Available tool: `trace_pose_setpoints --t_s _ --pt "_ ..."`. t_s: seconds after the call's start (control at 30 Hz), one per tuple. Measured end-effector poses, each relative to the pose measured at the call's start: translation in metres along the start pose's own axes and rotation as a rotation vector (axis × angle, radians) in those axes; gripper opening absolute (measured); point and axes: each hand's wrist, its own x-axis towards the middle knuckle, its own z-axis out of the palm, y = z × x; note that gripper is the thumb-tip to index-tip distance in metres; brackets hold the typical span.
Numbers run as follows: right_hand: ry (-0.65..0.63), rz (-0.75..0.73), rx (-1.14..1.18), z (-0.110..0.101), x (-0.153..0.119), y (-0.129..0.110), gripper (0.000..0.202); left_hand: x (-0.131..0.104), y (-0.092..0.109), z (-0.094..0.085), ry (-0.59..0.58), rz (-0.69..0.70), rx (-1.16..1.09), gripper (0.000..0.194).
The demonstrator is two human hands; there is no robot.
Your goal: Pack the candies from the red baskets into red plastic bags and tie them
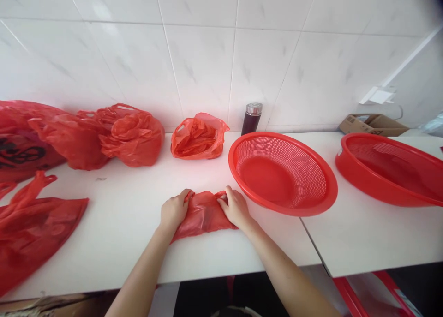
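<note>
Left hand (175, 211) and right hand (235, 207) each grip an end of a red plastic bag (203, 214) lying flat on the white counter (131, 215). Red colander basket (282, 171) sits at 2 o'clock of the bag.

Two round red plastic mesh baskets sit toward the right end of the white worktop (114, 224), one (282, 171) near the middle and one (391, 167) at the right edge. Five crumpled red plastic bags show: at the left edge (20, 141) and (31, 229), along the back edge (128, 134) and (198, 137), and near the front edge (204, 213). One dark cylindrical flask with a silver cap (251, 117) and one brown cardboard box (374, 123) stand at the back edge.
</note>
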Motion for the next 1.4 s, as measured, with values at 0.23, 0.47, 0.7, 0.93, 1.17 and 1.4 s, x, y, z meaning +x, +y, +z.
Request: trace_pose_setpoints --t_s 0.23,0.47,0.7,0.93,1.17,1.4 --pt "-0.015 -0.029 0.093 -0.008 -0.021 0.001 0.013 -0.05 -0.003 0.01 0.031 -0.045 -0.023 0.037" --pt "-0.019 -0.044 0.188 -0.009 -0.032 0.006 0.017 -0.073 -0.004 0.021 0.1 -0.123 -0.11 0.034" --pt "-0.085 0.016 0.526 -0.02 -0.032 0.009 0.024 -0.08 -0.008 0.01 0.161 -0.282 -0.848 0.035" --pt "0.088 0.041 0.5 -0.01 -0.027 0.012 0.027 -0.107 -0.034 -0.002 0.313 -0.349 -1.456 0.033" --pt "0.093 0.036 0.545 -0.01 -0.028 0.01 0.027 -0.119 -0.047 -0.002 0.249 -0.474 -1.457 0.033" --pt "-0.074 -0.011 0.554 -0.007 -0.03 0.003 0.034 -0.101 -0.03 -0.02 0.481 -0.461 -1.469 0.029"
